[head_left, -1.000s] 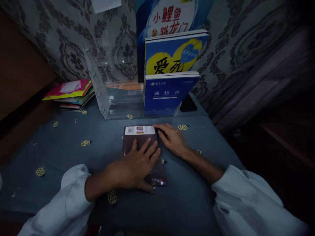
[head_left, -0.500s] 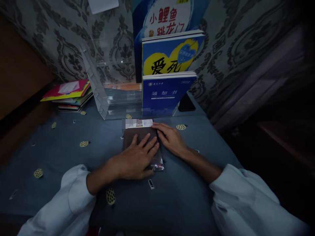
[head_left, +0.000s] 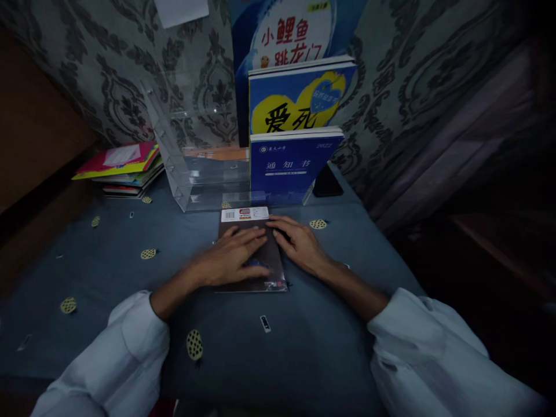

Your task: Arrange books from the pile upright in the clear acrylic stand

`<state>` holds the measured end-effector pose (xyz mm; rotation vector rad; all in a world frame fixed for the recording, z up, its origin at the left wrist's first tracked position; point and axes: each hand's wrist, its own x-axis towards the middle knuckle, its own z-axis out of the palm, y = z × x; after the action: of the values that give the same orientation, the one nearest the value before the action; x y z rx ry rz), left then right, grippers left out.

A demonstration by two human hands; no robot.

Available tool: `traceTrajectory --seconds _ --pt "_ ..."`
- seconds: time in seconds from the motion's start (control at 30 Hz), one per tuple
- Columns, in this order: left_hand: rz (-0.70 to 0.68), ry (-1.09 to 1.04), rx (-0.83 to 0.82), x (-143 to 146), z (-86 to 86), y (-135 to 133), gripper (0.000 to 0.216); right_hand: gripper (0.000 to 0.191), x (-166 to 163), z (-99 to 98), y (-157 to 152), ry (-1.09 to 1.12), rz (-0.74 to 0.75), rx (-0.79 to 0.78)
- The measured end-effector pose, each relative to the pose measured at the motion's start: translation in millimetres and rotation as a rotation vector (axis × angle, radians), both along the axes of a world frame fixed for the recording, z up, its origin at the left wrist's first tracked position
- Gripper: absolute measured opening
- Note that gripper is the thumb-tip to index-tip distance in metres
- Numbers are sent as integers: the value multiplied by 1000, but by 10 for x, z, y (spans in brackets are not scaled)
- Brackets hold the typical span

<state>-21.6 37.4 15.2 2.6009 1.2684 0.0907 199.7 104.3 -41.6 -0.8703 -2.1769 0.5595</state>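
Note:
A dark brown flat packet [head_left: 271,255] in a clear plastic sleeve lies on the blue-grey cloth, with a white barcode label [head_left: 244,214] along its far edge. What is inside the sleeve I cannot make out. My left hand [head_left: 234,255] lies over the packet, open, fingers stretched toward the right and hiding its left and middle part. At the packet's right edge rests my right hand [head_left: 299,243], open, with its fingertips near the label's right end.
A clear acrylic rack [head_left: 185,191] stands behind the packet, holding a blue booklet [head_left: 295,168], a blue-and-yellow book [head_left: 299,95] and a taller picture book [head_left: 291,35]. Colourful folders [head_left: 119,162] are stacked at the left. A black phone-like object [head_left: 328,182] lies at the right.
My left hand has moved up the packet and turned to the right, uncovering its near part. The barcode label shows more fully. My right hand has hardly moved.

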Motion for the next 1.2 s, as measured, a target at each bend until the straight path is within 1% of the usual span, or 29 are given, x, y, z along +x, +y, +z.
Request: traceTrajectory --seconds 0.1,0.13,0.17,0.27,0.4,0.5,0.6,0.83,0.93,1.03,1.2 --pt "290 27 182 -166 -65 135 51 32 -4 14 -8 -13 -11 2" --pt "365 36 228 -220 -96 174 47 31 -7 16 -10 -17 -15 0" --pt "411 38 257 -268 -127 208 44 31 -10 17 -12 -21 -18 -2" --pt "438 23 283 -357 -196 269 36 31 -17 14 -13 -31 -22 -8" --pt "456 40 295 -334 -194 266 32 32 -15 11 -10 -31 -15 -10" --pt "449 55 298 -282 -169 251 32 32 -14 13 -4 -32 -7 -1" --pt "394 34 295 -237 -172 269 35 33 -19 15 1 -43 -4 9" --pt "123 -52 195 -57 -235 493 52 32 -30 0 6 -6 -3 24" --pt "59 -63 162 29 -245 603 61 31 -27 -10 14 0 2 36" --pt "47 -72 156 81 -247 680 64 31 -28 -14 19 -10 -7 36" --pt "83 -106 169 101 -257 734 61 30 -32 -10 18 -8 -13 36"
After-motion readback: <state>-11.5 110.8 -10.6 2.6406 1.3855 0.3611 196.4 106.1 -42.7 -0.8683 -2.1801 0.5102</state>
